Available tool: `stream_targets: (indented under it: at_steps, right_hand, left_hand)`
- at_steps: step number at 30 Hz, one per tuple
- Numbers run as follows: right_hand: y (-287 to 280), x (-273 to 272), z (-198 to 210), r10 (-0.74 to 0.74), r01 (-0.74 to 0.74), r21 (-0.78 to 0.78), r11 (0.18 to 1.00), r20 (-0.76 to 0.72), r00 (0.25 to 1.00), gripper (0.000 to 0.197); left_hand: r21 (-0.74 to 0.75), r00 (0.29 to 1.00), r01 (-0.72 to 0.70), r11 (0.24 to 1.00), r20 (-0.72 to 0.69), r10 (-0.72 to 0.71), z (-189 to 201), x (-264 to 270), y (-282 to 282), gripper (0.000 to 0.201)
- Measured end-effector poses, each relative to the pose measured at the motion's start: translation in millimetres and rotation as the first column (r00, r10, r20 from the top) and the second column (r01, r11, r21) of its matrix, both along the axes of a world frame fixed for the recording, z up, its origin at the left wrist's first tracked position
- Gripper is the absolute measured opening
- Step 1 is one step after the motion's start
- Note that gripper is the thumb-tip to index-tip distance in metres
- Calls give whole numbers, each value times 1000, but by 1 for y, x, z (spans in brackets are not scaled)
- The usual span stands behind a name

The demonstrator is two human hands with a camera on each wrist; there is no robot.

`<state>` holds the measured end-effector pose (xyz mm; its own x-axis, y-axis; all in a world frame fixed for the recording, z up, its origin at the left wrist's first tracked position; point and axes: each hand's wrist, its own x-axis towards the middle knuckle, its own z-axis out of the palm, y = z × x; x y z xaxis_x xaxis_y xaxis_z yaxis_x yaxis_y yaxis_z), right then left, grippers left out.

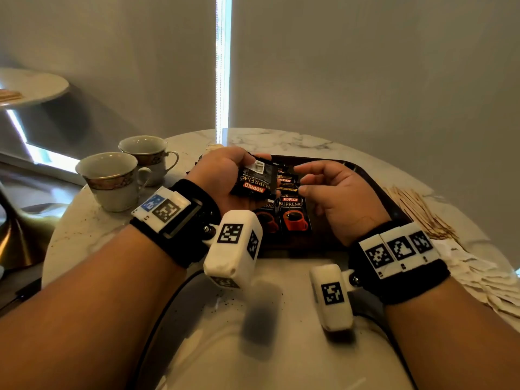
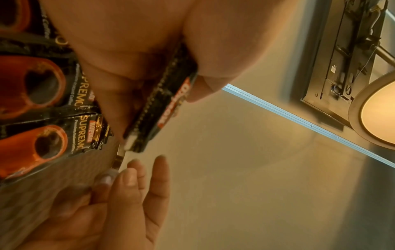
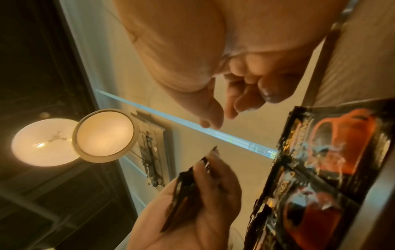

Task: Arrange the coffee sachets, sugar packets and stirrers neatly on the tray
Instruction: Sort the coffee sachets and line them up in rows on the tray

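The left hand [image 1: 225, 175] curls its fingers and thumb round a black coffee sachet [image 1: 254, 180], holding it lifted over the near-left part of the tray [image 1: 394, 201], back side up with the barcode towards the far end; in the left wrist view the sachet [image 2: 162, 108] shows edge-on, pinched between thumb and fingers. The right hand [image 1: 334, 192] hangs just to the right of it with fingers loosely bent and holds nothing, its fingertips [image 1: 302, 189] close to the sachet's right edge but seemingly not touching. The step in hand looks like placing this sachet among those already laid out, so it would go best if the person turns it face up and the same way round as the others, then sets it down flat, edge to edge, rather than overlapping them. The free hand could steady the row while it lands. Below and between the hands, laid sachets [image 1: 294, 215] lie face up on the tray with red cups showing, and more sit farther back, partly hidden by the hands. Off the tray to the right, wooden stirrers [image 1: 419, 212] lie spread on the marble table [image 1: 281, 139], with white sugar packets [image 1: 478, 274] nearer along the right edge; both seem yet to be arranged. Two cups [image 1: 112, 178] stand at the left.
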<state>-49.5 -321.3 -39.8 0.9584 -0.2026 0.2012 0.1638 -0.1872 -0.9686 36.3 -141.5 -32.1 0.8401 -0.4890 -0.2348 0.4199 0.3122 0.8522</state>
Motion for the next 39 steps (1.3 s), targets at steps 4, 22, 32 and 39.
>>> stream_targets:
  at_steps: [4, 22, 32, 39]
  right_hand:
    - [6, -4, -1, 131, -124, -147, 981, 38, 991, 44]
    - [13, -2, -5, 34, -16, -203, 979, 86, 996, 34]
    - [8, 3, -3, -181, 164, 117, 979, 147, 973, 6]
    - [6, 14, -17, -169, 172, 19, 985, -118, 979, 14]
  left_hand:
    - [57, 999, -22, 998, 25, 21, -1, 3, 1, 37]
    - [181, 997, 83, 980, -16, -81, 1, 0, 0, 34]
    - [81, 999, 12, 997, -33, -9, 16, 5, 20, 37]
    - [-79, 995, -92, 993, -31, 90, 28, 15, 48, 60]
